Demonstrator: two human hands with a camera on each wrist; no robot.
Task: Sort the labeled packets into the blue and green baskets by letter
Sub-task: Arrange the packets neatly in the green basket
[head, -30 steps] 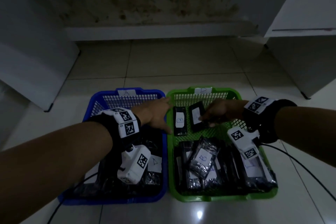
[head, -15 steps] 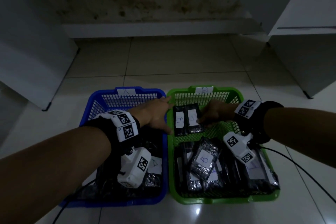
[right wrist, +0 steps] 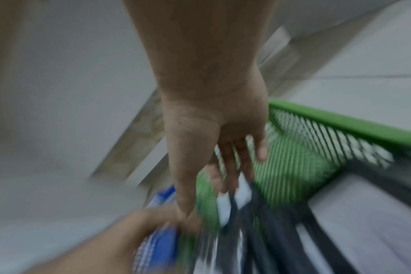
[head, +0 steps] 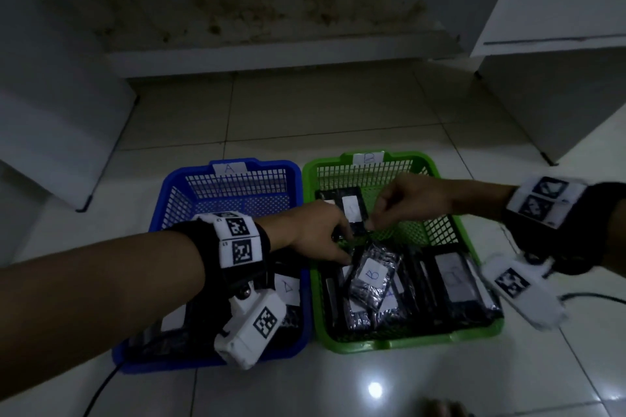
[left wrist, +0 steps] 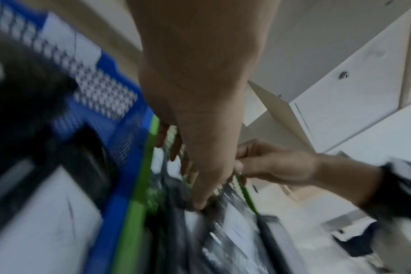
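Blue basket (head: 162,213) tagged A sits on the floor on the left, dark packets with white labels piled in its near half, one label reads A (head: 288,288). My left hand (head: 313,235) reaches across the shared rims into the green basket (head: 450,234), fingers stretched down onto the dark packets there; can't tell if it has hold of anything, wrist view too blurred. Risk here: my forearm and the wrist camera hang right over the A pile, so a careless pull back could drag or flip a packet over the rim into the wrong basket.

Green basket tagged B is just beside the blue one, rims touching. Flat packet with a white label (head: 352,210) lies at its far end, letter on it unreadable to me. My right hand (head: 411,201) hovers over that packet's near corner, thumb and fingers drawn together close to a pinch, but whether it actually grips it I can't tell. Both hands crowd the same spot, so they could knock each other or snag the crinkled B packet (head: 372,276) sitting loose on top of the near stack. Dim light plus unread label means a misfiled letter could go unnoticed
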